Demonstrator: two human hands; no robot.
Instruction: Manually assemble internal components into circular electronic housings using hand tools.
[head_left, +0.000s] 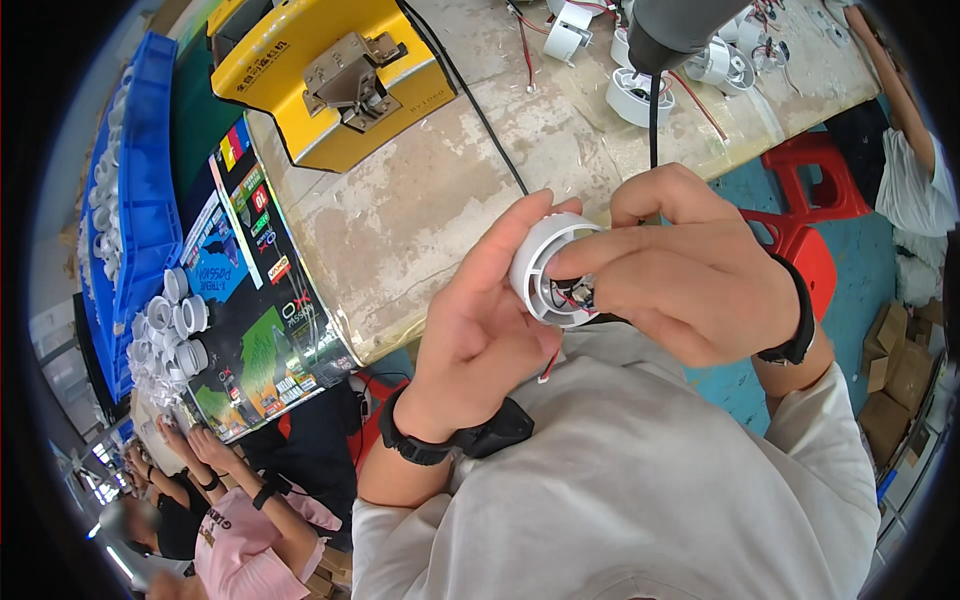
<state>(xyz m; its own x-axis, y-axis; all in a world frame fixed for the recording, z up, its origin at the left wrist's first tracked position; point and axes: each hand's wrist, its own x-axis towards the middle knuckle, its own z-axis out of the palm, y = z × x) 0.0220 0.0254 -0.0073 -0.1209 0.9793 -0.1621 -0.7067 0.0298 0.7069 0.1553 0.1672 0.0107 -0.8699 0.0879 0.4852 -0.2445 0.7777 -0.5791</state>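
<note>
My left hand (475, 330) is wrapped around a white round plastic housing (530, 255), held above my lap near the table's edge. Its open side is turned towards my right hand. Inside it are thin wires and a small electronic part (578, 292). A short wire with a small white connector (546, 376) hangs below the housing. My right hand (695, 280) has its fingers bent, with the index fingertip inside the rim and touching the housing. Whether a small part is pinched between those fingers is hidden.
A yellow machine (335, 100) stands on the worn table (400, 220). Overhead is a dark grey tool (680, 25) with a thin black line below it. Similar white housings (640, 98) lie beyond. Left are white rings (170, 315) and a blue bin (150, 160); co-workers sit on both sides.
</note>
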